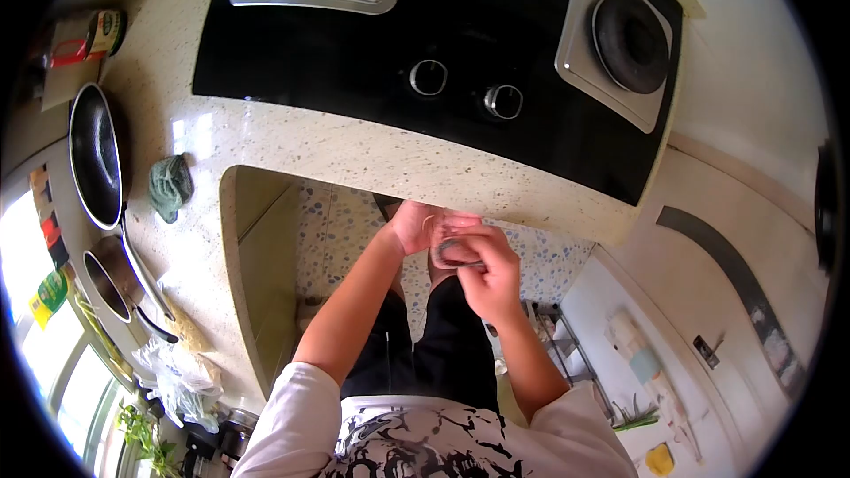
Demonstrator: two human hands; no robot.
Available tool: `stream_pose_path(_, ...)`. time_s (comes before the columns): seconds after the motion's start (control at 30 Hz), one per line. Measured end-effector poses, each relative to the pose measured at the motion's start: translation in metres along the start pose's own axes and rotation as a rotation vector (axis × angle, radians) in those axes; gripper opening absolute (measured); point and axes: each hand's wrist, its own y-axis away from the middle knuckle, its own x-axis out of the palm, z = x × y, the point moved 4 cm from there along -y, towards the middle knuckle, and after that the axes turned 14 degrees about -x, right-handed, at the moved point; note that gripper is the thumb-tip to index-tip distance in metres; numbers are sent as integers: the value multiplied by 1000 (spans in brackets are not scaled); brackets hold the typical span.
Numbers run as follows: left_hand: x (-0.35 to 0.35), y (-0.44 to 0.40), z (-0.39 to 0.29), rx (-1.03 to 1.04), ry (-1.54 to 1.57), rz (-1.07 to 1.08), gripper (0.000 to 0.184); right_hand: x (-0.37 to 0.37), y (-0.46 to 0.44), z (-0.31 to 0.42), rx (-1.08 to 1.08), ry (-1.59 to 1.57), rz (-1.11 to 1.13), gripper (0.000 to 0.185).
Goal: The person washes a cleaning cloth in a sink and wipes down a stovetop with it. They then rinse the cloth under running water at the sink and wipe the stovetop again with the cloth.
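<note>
In front of my body, just below the counter's front edge, both hands are close together. My left hand [414, 227] is turned palm up with its fingers stretched out toward the right, partly behind my right hand. Curled fingers of my right hand [492, 273] grip a small grey, roundish thing [453, 253] that lies over the left palm or fingers. Its kind is blurred and partly hidden by the fingers. A thin pale line shows by the left palm, too fine to name.
A black gas stove [354, 62] with two knobs and burners is set into the speckled counter [301, 143]. To the left are a green cloth [169, 188], a frying pan [96, 155], a saucepan [108, 281] and plastic bags [181, 381]. A white door [708, 257] stands right.
</note>
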Motion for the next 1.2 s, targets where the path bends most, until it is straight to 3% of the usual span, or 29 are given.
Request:
stream_pose_path(0.03,-10,-3,2,15,-33,7,78,-1,6,-2,105,-115,-54,31)
stream_pose_path(0.07,-17,-1,2,36,-32,212,71,-3,11,-3,185,-241,-104,30)
stream_pose_path(0.2,-28,17,15,57,7,152,54,-5,20,-19,381,-692,-304,30)
stream_pose_path(0.37,-43,47,41,188,142,191,54,-5,27,-22,590,-995,-332,37)
stream_pose_path(0.57,-49,103,110,417,439,294,53,-5,29,-11,702,-1206,-61,43)
stream_pose_path(0.67,-46,134,148,580,582,389,52,2,29,3,795,-1126,23,47)
stream_pose_path(0.7,-45,147,162,654,622,434,52,14,25,24,786,-1019,-37,50)
stream_pose_path(0.77,-49,169,192,744,712,474,51,26,31,15,714,-1094,118,53)
stream_pose_path(0.8,-49,182,207,788,739,495,51,44,32,40,740,-974,69,47)
stream_pose_path(0.93,-54,240,270,974,763,450,58,97,63,55,872,-900,296,40)
stream_pose_path(1.07,-66,302,334,1159,802,426,64,154,113,96,972,-997,668,39)
stream_pose_path(1.2,-91,366,402,1357,881,458,62,210,174,133,976,-860,825,40)
